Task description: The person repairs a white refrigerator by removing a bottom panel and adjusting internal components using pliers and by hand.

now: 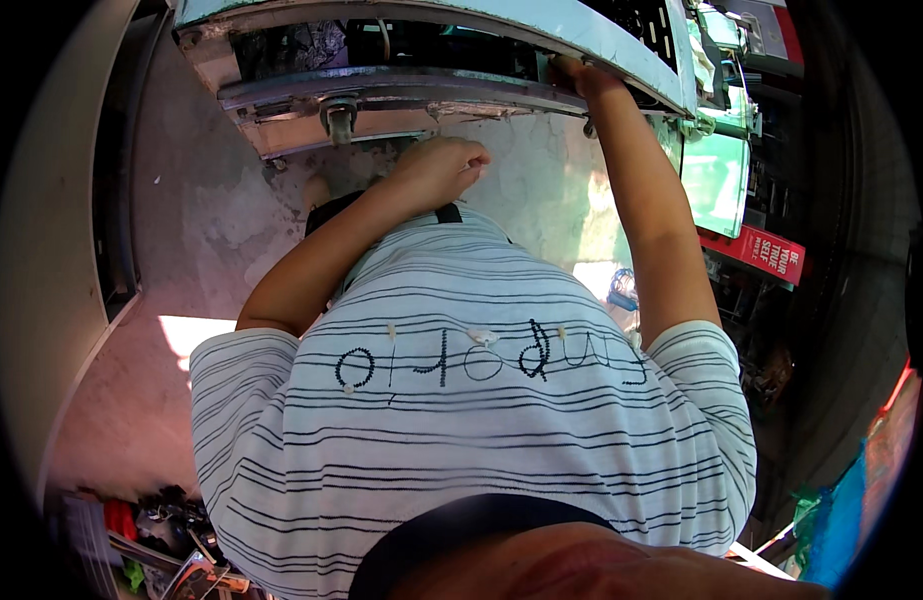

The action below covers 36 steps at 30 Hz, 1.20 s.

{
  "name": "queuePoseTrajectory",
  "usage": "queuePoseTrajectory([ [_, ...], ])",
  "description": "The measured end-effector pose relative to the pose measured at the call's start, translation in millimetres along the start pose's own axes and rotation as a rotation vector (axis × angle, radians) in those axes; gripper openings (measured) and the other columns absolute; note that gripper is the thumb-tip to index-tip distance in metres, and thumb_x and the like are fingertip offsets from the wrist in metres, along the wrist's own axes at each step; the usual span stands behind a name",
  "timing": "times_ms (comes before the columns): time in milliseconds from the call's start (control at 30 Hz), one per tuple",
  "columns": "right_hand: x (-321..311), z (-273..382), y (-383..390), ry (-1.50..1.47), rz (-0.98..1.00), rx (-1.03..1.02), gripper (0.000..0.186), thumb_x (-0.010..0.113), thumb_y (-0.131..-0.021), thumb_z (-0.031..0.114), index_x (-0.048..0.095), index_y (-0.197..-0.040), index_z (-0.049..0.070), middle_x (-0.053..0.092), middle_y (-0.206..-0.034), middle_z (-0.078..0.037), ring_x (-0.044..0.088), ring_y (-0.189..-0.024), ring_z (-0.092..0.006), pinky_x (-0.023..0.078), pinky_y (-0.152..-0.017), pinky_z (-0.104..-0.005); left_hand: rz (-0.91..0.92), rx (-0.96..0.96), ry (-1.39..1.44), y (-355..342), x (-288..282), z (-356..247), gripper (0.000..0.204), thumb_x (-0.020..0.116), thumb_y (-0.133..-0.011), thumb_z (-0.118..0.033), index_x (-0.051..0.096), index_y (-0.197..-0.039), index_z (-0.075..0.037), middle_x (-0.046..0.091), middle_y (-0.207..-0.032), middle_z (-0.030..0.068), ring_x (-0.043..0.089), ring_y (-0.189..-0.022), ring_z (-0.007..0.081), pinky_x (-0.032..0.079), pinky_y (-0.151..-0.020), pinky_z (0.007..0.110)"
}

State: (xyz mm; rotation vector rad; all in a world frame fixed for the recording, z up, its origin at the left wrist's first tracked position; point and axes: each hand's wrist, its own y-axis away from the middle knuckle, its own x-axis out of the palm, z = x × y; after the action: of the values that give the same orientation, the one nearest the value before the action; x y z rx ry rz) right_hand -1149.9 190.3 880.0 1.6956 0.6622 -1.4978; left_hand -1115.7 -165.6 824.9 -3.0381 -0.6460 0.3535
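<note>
My left hand (443, 172) hangs in front of my waist with its fingers curled together. Whatever they may hold is too small to make out. My right arm stretches forward, and my right hand (579, 75) reaches into the long open slot of a worn, pale metal cabinet (461, 22) on casters. Its fingers are mostly hidden behind the frame there. Inside the slot are dark parts and a crumpled, shiny sheet (316, 45). Below the slot, a caster (338, 118) juts from the cabinet's lower rail.
Concrete floor (206, 210) with sunlit patches lies around me. A pale panel (56, 220) rises at the left. On the right are green-lit surfaces (716, 185), a red box (756, 252) and dark shelves. Assorted items (171, 530) crowd the lower left.
</note>
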Motion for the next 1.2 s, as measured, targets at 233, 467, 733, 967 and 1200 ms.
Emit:
queuePoseTrajectory([
  [233,10.5,0.2,7.5,-0.013,-0.002,0.018,0.049,0.042,-0.102,0.045,0.064,-0.125,0.008,0.068,-0.123,-0.018,0.063,-0.115,-0.0334,0.045,-0.101,-0.0368,0.070,-0.006,-0.053,3.6,1.0,2.8,0.026,0.063,-0.092,-0.023,0.069,-0.112,-0.007,0.072,-0.106,0.0131,0.068,-0.100,0.0312,0.052,-0.085,0.040],
  [467,10.2,-2.2,-1.4,-0.033,-0.031,0.031,0.049,0.043,-0.102,0.045,0.065,-0.124,0.008,0.068,-0.122,-0.018,0.063,-0.115,-0.0332,0.045,-0.101,-0.0367,0.074,0.005,-0.095,4.7,-0.2,10.9,0.030,0.062,-0.095,-0.026,0.067,-0.117,-0.007,0.071,-0.108,0.0142,0.069,-0.099,0.0285,0.053,-0.084,0.038],
  [733,11.6,-3.6,-8.3,-0.036,-0.026,0.037,0.048,0.043,-0.101,0.045,0.065,-0.124,0.008,0.068,-0.122,-0.018,0.063,-0.114,-0.0328,0.045,-0.101,-0.0366,0.060,-0.011,-0.116,8.2,2.7,10.2,0.031,0.063,-0.095,-0.028,0.067,-0.118,-0.006,0.071,-0.108,0.0154,0.069,-0.100,0.0296,0.053,-0.085,0.038],
  [967,8.4,-10.1,-15.3,-0.025,-0.015,0.046,0.048,0.043,-0.101,0.046,0.065,-0.123,0.008,0.068,-0.121,-0.017,0.063,-0.114,-0.0326,0.046,-0.101,-0.0366,0.048,-0.012,-0.116,7.0,4.7,14.2,0.032,0.064,-0.094,-0.028,0.068,-0.117,-0.006,0.071,-0.109,0.0159,0.068,-0.101,0.0305,0.052,-0.086,0.039],
  [1200,10.4,-7.2,-11.4,-0.024,-0.014,0.042,0.048,0.044,-0.101,0.046,0.065,-0.123,0.008,0.069,-0.121,-0.017,0.064,-0.114,-0.0323,0.046,-0.101,-0.0365,0.068,-0.042,-0.122,6.4,1.0,13.8,0.033,0.064,-0.094,-0.027,0.066,-0.120,-0.006,0.071,-0.109,0.0161,0.068,-0.101,0.0308,0.052,-0.086,0.039],
])
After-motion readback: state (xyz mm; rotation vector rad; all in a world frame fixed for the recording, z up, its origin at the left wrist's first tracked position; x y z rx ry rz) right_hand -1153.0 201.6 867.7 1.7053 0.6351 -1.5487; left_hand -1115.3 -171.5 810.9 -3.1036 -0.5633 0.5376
